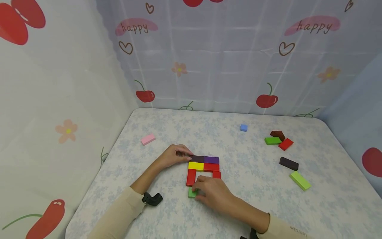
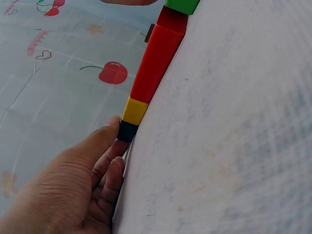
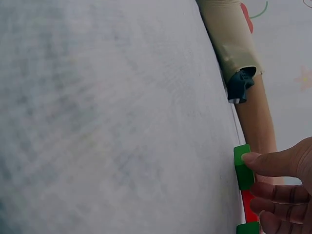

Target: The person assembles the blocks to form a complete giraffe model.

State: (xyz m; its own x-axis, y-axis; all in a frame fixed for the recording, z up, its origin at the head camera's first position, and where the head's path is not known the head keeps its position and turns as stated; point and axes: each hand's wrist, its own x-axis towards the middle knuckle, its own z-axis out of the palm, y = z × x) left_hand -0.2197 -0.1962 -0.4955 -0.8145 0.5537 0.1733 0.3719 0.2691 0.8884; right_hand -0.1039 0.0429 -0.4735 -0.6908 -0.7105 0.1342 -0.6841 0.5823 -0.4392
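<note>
Several coloured blocks lie flat in a frame-like figure. At its upper left corner sits a black block (image 1: 197, 159), beside a purple block (image 1: 211, 160). My left hand (image 1: 176, 155) holds that black block's outer end between thumb and fingers. Below come a yellow block (image 1: 196, 166) and a red block (image 1: 211, 167), then an upright red block (image 1: 191, 177) on the left and another red block (image 1: 217, 174), partly covered, on the right. My right hand (image 1: 213, 193) pinches a green block (image 1: 192, 192) at the lower left; the thumb presses it. A second green block (image 3: 247, 228) shows under the hand.
A pink block (image 1: 148, 139) lies at the left, a small blue block (image 1: 243, 127) at the back. To the right are brown (image 1: 278, 134), green (image 1: 273, 141), red (image 1: 286, 144), black (image 1: 288, 163) and lime (image 1: 300, 180) blocks. Printed curtains surround the table (image 1: 238, 146).
</note>
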